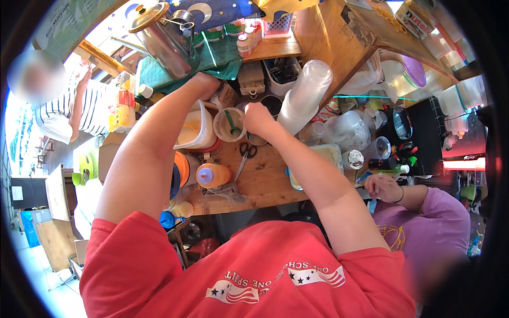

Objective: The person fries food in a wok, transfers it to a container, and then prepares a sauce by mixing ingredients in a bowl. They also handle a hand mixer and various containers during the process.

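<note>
My left hand (207,85) reaches to the far side of the wooden counter (270,171), beside the base of a tall steel pitcher (169,47). Its fingers are hidden, and a small brown container (224,96) lies just below it. My right hand (257,119) is curled over a group of round tubs, and its grip cannot be made out. Left of it stands a white tub (220,128) with a green scoop (234,126) inside. A dark round container (271,105) is just beyond that hand. Black-handled scissors (243,159) lie on the counter nearer me.
A stack of clear plastic cups (305,95) leans by my right forearm. An orange squeeze bottle (214,175) and a white tub of yellow contents (195,126) stand at left. At right is a co-worker's hand (383,187); another person (89,103) stands across the counter.
</note>
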The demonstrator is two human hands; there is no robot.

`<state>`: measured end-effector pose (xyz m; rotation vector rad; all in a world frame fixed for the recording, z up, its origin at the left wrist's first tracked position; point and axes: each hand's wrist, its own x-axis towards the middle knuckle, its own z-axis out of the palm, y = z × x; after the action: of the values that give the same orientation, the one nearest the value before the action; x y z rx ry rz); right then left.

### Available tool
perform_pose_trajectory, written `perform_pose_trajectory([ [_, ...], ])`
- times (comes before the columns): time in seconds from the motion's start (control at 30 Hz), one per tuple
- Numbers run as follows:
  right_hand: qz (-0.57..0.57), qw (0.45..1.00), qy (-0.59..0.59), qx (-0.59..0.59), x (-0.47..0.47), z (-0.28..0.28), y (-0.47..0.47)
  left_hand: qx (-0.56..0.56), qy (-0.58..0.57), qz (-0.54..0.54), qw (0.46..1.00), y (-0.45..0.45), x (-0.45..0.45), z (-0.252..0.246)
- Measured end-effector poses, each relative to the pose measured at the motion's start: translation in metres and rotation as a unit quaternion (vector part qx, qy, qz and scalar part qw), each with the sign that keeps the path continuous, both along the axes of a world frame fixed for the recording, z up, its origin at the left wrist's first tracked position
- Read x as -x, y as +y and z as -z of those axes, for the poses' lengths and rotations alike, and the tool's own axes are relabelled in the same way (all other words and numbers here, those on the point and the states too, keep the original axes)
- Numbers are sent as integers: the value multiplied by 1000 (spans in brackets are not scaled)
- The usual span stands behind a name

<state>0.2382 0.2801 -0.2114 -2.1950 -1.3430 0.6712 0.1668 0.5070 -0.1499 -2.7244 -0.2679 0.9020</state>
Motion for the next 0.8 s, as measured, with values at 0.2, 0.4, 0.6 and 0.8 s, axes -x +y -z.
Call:
perform_pose_trajectory([
  [0.2,24,998,10,-59,4,44,7,-7,9,-14,1000,4,-3,9],
  [0.4,119,991,44,46,-7,56,11,-1,-22,-12,1000,7,-2,15],
  [0.6,241,951,193,-9,-13,51,-2,-10,-49,-18,999,8,0,18],
  [0.8,262,951,160,-35,-14,61,-4,-2,-41,13,999,7,3,19],
])
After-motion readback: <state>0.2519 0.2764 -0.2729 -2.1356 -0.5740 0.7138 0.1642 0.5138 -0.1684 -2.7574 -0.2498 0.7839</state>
